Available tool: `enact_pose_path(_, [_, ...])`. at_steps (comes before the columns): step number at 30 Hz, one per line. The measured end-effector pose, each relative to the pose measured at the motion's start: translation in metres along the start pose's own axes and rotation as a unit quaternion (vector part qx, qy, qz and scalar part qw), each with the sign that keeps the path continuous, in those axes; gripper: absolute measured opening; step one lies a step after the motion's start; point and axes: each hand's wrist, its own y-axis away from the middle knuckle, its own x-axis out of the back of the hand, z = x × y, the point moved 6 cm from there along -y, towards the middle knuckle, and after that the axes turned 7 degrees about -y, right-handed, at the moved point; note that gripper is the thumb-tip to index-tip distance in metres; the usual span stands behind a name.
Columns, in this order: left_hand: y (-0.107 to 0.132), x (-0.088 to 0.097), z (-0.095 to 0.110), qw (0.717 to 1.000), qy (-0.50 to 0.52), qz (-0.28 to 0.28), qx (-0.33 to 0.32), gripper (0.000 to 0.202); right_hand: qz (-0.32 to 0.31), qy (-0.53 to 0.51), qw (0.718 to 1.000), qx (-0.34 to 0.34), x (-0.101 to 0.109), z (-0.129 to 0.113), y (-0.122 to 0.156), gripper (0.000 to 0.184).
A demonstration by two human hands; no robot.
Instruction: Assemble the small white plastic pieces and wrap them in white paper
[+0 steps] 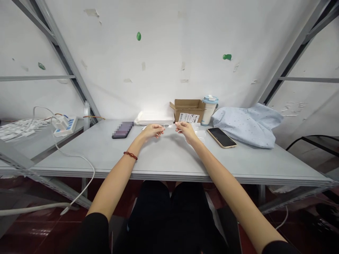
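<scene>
Above the middle of the grey table, my left hand (153, 131) is closed in a pinch on a thin white cord (166, 125). Facing it, my right hand (186, 130) pinches a small white piece (172, 126) between thumb and fingers. The cord runs across the short gap toward that piece; its exact kind is too small to make out. More white cord shows beside my left fingers. Partly hidden behind my right hand lie some clear plastic pieces (201, 134).
Behind the hands stand a stack of white trays (155, 118), an open cardboard box (189, 109) and a lidded cup (209, 111). Phones lie left (123, 129) and right (221, 137). Pale blue cloth (249, 123) is at right. A power strip (66, 126) sits at far left.
</scene>
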Motion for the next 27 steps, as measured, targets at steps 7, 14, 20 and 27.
enact_pose_path(7, [0.0036, -0.0004, 0.0033, 1.000, 0.000, -0.002, -0.002, 0.036, -0.001, 0.001, 1.000, 0.002, 0.0002, 0.0018, -0.0015, 0.046])
enact_pose_path(14, [0.0045, -0.0003, 0.0041, 1.000, -0.006, 0.001, 0.001, 0.031, -0.005, -0.001, 1.000, 0.001, 0.0003, 0.0022, -0.0015, 0.044])
enact_pose_path(20, [0.0040, -0.0001, 0.0037, 1.000, -0.002, 0.002, -0.002, 0.031, -0.002, -0.001, 1.000, -0.001, -0.0001, 0.0011, -0.0008, 0.046])
enact_pose_path(27, [0.0048, -0.0005, 0.0047, 1.000, -0.001, -0.001, -0.002, 0.034, 0.002, 0.003, 1.000, -0.003, -0.0009, -0.0015, 0.0003, 0.047])
